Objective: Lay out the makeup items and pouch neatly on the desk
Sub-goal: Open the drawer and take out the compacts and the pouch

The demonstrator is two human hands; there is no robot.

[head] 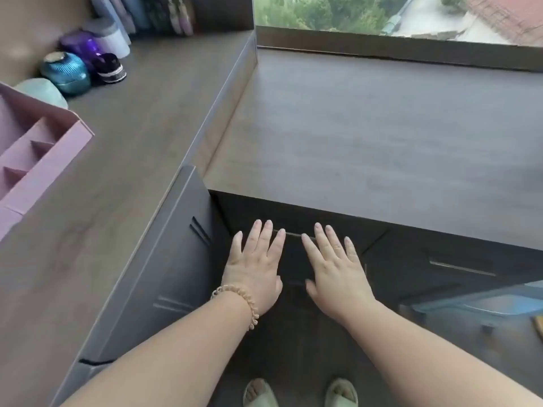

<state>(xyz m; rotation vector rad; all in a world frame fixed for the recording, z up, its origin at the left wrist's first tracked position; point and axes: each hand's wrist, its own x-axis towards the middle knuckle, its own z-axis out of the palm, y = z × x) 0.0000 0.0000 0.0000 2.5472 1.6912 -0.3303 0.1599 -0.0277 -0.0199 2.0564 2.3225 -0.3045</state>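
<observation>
One pink plastic organiser tray [38, 154] with divided compartments sits at the left edge of the raised grey-brown wood-grain counter [123, 148]. Just behind it lies a pale green rounded object [44, 89], too cut off to identify. Next comes a ribbed teal jar [66, 74] close beside a small black jar with a white label [110, 69]. Behind those stand a purple translucent bottle [79, 45] and a white cylindrical container [113, 39], and a blurred row of tall bottles [152, 13] lines the counter's back edge. Whether any of these is the makeup or the pouch cannot be told. Right of the counter, one step lower, the wide grey-brown wood-grain desk [382, 136] runs to the window [382, 13] along its far edge. Below the desk's near edge, in front of a dark drawer front [293, 259], are the left hand [255, 268], with a beige coiled band [241, 301] on its wrist, and the right hand [335, 268]. They are held side by side, slightly apart, palms down, fingers straight and spread, gripping nothing. The fingertips lie near the drawer's slim metal handle [293, 235], and whether they touch the front cannot be told. At the bottom, two feet in pale green slippers [260, 392] stand on the dark floor.
</observation>
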